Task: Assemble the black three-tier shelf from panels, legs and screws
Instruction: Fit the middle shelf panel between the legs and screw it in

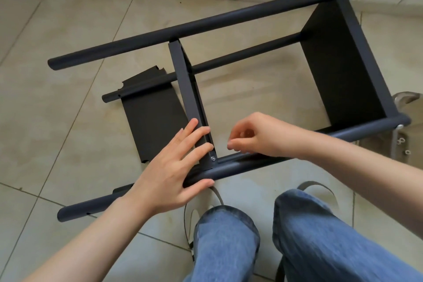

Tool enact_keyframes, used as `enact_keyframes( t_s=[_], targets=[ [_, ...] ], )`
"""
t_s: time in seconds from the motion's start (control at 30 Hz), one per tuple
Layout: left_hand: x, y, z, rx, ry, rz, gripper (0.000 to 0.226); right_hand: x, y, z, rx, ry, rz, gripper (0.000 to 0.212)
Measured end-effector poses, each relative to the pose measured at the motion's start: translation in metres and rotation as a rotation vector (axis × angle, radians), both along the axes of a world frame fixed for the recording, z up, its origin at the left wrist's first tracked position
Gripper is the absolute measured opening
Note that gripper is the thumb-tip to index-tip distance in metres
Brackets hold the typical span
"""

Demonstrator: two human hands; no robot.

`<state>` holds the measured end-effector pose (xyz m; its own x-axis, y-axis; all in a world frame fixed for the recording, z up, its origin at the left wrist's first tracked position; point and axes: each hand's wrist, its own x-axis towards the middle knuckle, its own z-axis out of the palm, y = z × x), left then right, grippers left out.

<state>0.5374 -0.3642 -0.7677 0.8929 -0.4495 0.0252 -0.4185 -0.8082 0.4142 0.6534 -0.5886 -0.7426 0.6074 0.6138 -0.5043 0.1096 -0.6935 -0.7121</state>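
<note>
We can't tell what right hand (pixel 256 136) pinches: fingertips curl inward, blurred. Left hand (pixel 176 167) hides near leg (pixel 240 167) where middle panel (pixel 187 89) meets it. Loose panel (pixel 151 117) partly behind middle panel. Small hardware (pixel 404 146) at right edge too small to identify.

No text, label, brand, number or sign can be read anywhere in the head view.
</note>
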Motion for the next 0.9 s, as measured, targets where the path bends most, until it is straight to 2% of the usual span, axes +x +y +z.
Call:
enact_keyframes(
  t_s=[0.2, 0.4, 0.6, 0.77, 0.9],
  targets=[
    [0.0, -0.001, -0.001, -0.018, -0.01, 0.0, 0.057, 0.014, 0.007, -0.018, 0.054, 0.165, -0.057, 0.01],
    [0.0, -0.002, -0.001, -0.018, -0.025, 0.008, 0.058, 0.021, 0.01, -0.031, 0.118, 0.281, -0.107, 0.012],
    [0.0, -0.002, -0.001, -0.012, -0.037, 0.012, 0.058, 0.024, 0.016, -0.038, 0.181, 0.392, -0.085, 0.005],
    [0.0, -0.004, 0.001, -0.014, -0.033, 0.025, 0.061, 0.021, 0.026, -0.039, 0.213, 0.518, -0.055, 0.018],
    [0.0, -0.004, 0.002, -0.023, -0.026, 0.018, 0.062, 0.018, 0.028, -0.041, 0.198, 0.596, 0.0, 0.012]
  ],
)
